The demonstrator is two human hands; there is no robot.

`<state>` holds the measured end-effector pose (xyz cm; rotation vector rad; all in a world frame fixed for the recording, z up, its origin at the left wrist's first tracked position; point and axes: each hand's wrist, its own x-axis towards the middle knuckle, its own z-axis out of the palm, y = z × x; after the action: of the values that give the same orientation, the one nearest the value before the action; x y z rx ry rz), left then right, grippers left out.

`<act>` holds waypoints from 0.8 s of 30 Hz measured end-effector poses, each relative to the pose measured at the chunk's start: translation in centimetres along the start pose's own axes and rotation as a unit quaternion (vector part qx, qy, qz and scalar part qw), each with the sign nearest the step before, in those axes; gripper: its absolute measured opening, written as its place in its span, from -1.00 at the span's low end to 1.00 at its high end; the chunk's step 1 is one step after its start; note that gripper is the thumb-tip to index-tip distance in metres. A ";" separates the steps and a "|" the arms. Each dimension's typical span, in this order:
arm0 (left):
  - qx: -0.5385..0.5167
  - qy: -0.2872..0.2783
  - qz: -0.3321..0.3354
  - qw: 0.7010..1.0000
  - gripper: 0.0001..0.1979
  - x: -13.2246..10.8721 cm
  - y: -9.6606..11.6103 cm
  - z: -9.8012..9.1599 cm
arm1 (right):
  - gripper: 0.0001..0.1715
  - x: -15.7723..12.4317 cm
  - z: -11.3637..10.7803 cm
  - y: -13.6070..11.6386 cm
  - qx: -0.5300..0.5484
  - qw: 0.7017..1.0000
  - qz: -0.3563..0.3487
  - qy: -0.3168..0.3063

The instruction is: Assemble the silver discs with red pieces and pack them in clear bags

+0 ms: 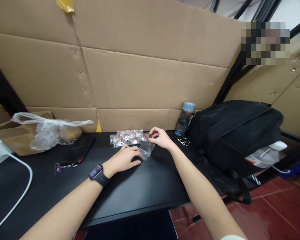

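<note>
On the black desk (pixel 130 193) lie several small clear plastic bags (pixel 120 142), packed close together, each with a small round silvery and red piece inside. Beside the group's right end, my right hand (pixel 160 137) pinches a small red item (pixel 152 134) whose exact kind I cannot make out. An empty-looking clear plastic bag (pixel 147 150) lies just below those fingertips. My left hand (pixel 126 158), with a black watch (pixel 96 172) on its wrist, rests palm down on the desk. Its fingers are loosely stretched, and the fingertips are at the clear bag's left edge.
A water bottle (pixel 185 118) and a black backpack (pixel 235 133) stand at the right. Leftward are a dark tablet-like object (pixel 77 150) with a charm, a tied plastic bag (pixel 46 133) and a white cable (pixel 31 176). Cardboard (pixel 140 76) walls the back.
</note>
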<state>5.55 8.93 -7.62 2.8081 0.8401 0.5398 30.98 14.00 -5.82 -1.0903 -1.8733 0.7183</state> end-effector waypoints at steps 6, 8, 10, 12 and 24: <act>-0.008 -0.013 -0.008 1.000 -0.77 -0.1 0.0 0.1 | -0.58 -0.2 0.0 0.1 0.004 0.994 0.019 -0.108; 0.002 -0.014 -0.006 1.000 -0.77 -0.1 0.1 0.2 | -0.59 -0.3 -0.2 0.0 0.000 0.992 0.008 -0.123; 0.017 -0.009 -0.010 1.000 -0.76 -0.1 0.2 0.3 | -0.62 -0.3 -0.4 -0.3 -0.021 0.990 0.002 -0.138; 0.028 -0.003 -0.019 0.999 -0.76 -0.2 0.1 0.3 | -0.65 -0.5 -0.6 -0.6 -0.052 0.985 0.005 -0.165; 0.038 -0.010 -0.027 0.999 -0.70 -0.3 0.3 1.1 | -0.69 -1.0 -2.1 -2.4 -0.134 0.969 0.010 -0.206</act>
<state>5.90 8.48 -8.64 2.8445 0.9488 0.4801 32.10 12.10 -3.29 -1.1957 -2.3694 0.7618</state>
